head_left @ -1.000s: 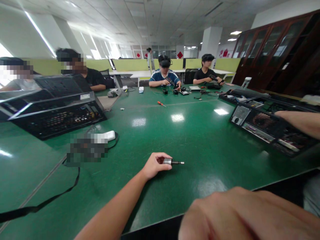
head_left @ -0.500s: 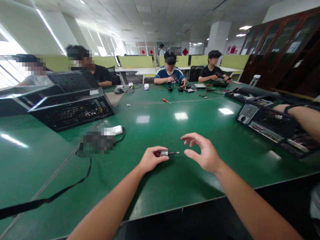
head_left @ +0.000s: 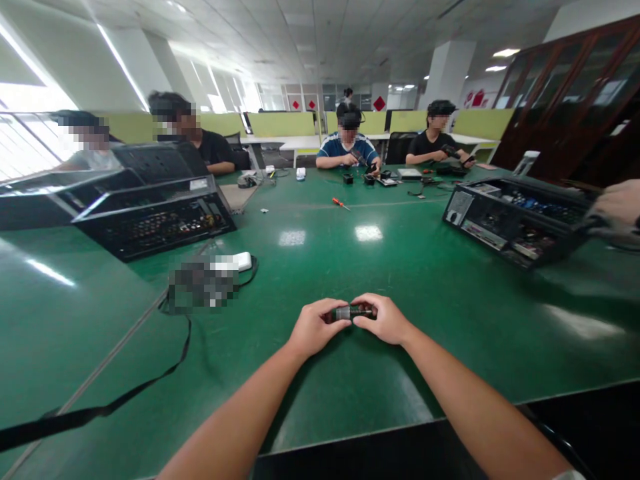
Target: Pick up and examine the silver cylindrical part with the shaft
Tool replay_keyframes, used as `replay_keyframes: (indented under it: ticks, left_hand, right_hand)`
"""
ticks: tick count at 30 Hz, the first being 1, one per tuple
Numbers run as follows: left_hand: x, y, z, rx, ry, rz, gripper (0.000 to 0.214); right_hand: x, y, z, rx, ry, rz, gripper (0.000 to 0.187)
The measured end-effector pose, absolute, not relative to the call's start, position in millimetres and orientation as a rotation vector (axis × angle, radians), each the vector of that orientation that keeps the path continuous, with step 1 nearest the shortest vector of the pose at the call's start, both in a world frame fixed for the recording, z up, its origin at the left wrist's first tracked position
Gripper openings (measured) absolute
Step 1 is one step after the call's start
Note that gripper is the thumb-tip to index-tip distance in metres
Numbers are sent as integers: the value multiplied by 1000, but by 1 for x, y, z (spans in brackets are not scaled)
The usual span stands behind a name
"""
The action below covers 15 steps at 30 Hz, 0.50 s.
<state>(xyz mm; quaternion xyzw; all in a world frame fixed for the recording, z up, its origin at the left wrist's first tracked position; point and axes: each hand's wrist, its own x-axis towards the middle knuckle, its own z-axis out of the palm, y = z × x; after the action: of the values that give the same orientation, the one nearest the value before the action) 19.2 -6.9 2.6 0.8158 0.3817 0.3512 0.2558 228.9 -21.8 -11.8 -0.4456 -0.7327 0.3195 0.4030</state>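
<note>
Clamps cylinder (head_left: 343,313) in left hand (head_left: 314,327); cannot tell grip of right hand (head_left: 389,322). Includes screwdriver (head_left: 339,201), upper centre; computer case (head_left: 506,223), right.

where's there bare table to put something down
Bare green tabletop lies between the right hand and right computer case, and between the left hand and orange screwdriver. Crowded: left, around the white device, black strap and left computer case; far side, around the small black parts.
</note>
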Motion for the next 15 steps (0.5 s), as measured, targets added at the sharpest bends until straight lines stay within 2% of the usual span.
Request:
replay_keyframes:
  ticks: [3,10,15]
  left_hand:
    - [20,-6,1,2239,1045,930,29]
    - [20,-6,-2,2217,1178,855,28]
    - [20,-6,-1,2244,1149,780,37]
  right_hand:
    - [228,-22,-12,-1138,-1850,811,22]
    - [228,-20,-16,-1147,-1864,813,18]
    - [226,-19,-18,-1189,-1903,780,15]
